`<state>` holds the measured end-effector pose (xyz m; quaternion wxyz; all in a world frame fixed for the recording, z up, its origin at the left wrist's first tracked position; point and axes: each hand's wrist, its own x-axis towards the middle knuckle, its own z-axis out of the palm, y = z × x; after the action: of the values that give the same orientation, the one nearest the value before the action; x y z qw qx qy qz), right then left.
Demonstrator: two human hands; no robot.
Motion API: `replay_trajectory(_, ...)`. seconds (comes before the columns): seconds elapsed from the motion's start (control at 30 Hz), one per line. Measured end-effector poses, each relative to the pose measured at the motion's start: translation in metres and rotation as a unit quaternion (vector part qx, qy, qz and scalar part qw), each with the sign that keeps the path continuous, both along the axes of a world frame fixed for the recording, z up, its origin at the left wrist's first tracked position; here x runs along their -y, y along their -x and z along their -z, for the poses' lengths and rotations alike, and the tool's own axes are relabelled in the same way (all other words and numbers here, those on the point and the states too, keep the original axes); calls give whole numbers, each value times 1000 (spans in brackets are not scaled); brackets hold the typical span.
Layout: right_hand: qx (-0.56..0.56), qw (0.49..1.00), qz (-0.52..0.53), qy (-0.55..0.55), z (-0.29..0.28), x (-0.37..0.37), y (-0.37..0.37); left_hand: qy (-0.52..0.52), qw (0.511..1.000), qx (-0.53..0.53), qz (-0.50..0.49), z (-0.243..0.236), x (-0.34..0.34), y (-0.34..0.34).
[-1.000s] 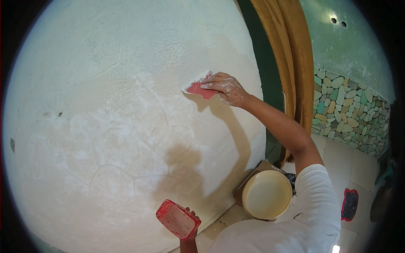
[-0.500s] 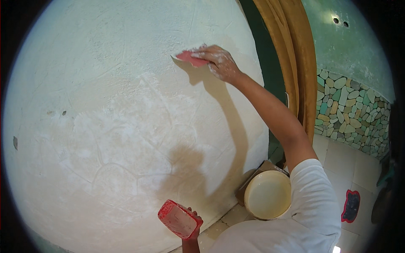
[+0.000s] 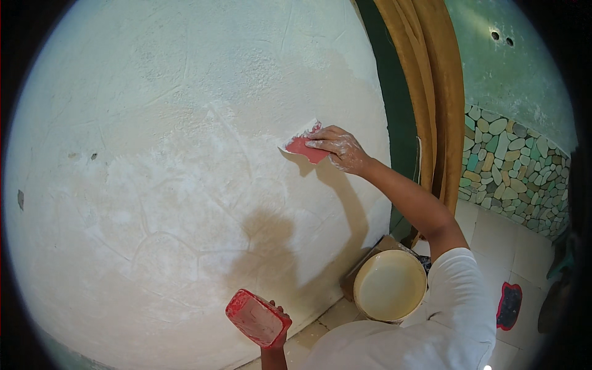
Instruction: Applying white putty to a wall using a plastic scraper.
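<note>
My right hand (image 3: 346, 150), smeared with white, grips a flat pink putty scraper (image 3: 306, 150) at its right side. White filler coats the scraper's upper left edge, which lies against the pale plastered wall (image 3: 185, 185). Low in the view, my left hand (image 3: 280, 314) is wrapped round a red plastic tub (image 3: 256, 317), tilted, with dried whitish residue over it. Most of the left fingers are hidden behind the tub. The wall shows rough texture higher up and smoother, patchy white lower down, with faint curved lines in it.
A round bucket (image 3: 390, 285) of cream-coloured liquid stands by the wall's foot, beside my right side, on a brown board (image 3: 361, 271). Brown wooden trim (image 3: 447, 111) edges a dark green strip. A red-rimmed dark object (image 3: 509, 306) lies on the floor tiles; pebble cladding (image 3: 515, 166) covers the far wall's base.
My right hand has moved the scraper down and a little right across the wall. More white filler shows along the scraper's edge. The left hand and tub have shifted only slightly.
</note>
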<state>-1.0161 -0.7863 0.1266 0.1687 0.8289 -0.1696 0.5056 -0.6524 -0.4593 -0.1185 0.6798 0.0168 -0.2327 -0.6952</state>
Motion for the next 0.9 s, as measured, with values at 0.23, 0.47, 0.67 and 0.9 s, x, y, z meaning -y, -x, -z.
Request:
replay_trajectory(0.23,192,981,2,39,-52,0,3,-23,999,-22,-4,7,-2,-5)
replay_trajectory(0.47,177,983,12,38,-73,13,-9,8,999,-29,-12,3,-6,-5)
replay_trajectory(0.67,117,992,34,27,-8,3,-30,2,999,13,-45,13,-7,-8)
replay_trajectory(0.9,68,994,-1,-85,3,-29,-41,-34,999,-10,-38,13,-7,-9)
